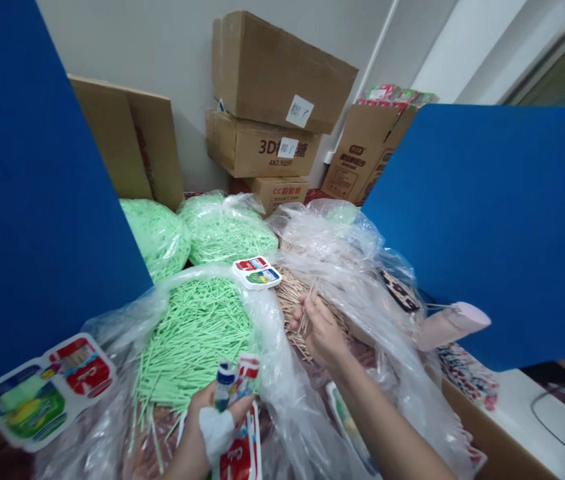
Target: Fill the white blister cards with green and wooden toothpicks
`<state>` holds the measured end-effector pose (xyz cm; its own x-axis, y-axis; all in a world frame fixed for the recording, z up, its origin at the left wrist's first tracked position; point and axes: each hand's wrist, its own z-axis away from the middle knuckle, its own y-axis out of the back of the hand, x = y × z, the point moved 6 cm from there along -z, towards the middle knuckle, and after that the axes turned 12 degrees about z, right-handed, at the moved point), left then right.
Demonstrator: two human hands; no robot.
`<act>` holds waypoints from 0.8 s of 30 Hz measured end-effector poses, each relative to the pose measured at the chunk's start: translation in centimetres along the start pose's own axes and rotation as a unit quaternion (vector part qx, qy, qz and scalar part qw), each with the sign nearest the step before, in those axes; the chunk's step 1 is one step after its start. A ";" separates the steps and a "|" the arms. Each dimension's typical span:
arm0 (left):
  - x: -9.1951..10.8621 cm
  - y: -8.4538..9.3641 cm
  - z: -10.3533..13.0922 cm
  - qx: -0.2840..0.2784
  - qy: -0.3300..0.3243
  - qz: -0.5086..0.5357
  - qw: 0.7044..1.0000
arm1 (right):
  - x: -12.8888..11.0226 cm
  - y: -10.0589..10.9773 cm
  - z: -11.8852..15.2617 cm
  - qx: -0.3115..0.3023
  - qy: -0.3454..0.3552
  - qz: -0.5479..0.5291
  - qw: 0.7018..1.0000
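Left hand [203,421] grasps two small printed packets [247,375] before loose green sticks [197,327]. Right hand [323,331] pinches brown sticks [313,289] over their pile. Clear plastic bags [278,380] crowd both heaps; blue panels [492,220] bound the sides; cardboard boxes [272,77] limit the rear.

the left hand [215,419] partly hides a cola tray [238,455], cut off at the bottom edge

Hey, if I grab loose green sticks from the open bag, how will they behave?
The green sticks look mostly straight, so probably fairly stiff; being so thin, each is likely light and might snap. Lying crisscrossed and loose, a handful may snag or shed strays.
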<state>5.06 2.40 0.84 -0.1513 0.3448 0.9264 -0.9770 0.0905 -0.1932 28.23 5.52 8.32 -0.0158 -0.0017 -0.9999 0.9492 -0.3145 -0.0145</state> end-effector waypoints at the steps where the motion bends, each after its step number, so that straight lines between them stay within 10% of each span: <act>1: 0.4 -0.3 -0.1 -0.012 -0.018 -0.005 1.000 | -0.9 -1.2 0.8 -0.005 0.017 -0.039 0.999; 12: 1.0 -0.8 -0.2 -0.081 -0.150 -0.050 0.984 | -5.0 -8.2 5.5 -0.001 0.206 0.043 0.978; 20: 4.4 -0.8 0.6 -0.070 -0.268 -0.139 0.951 | -3.8 -9.3 7.2 -0.047 0.210 0.175 0.961; 24: 5.1 -0.3 0.4 -0.082 -0.289 -0.170 0.939 | -3.3 -6.2 7.1 -0.038 0.237 0.235 0.942</act>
<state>4.49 3.72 5.71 0.0633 -0.2902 0.9549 -0.9544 0.2620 0.1429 20.14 0.77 11.72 0.5374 0.3050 -0.7862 0.8359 -0.3159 0.4489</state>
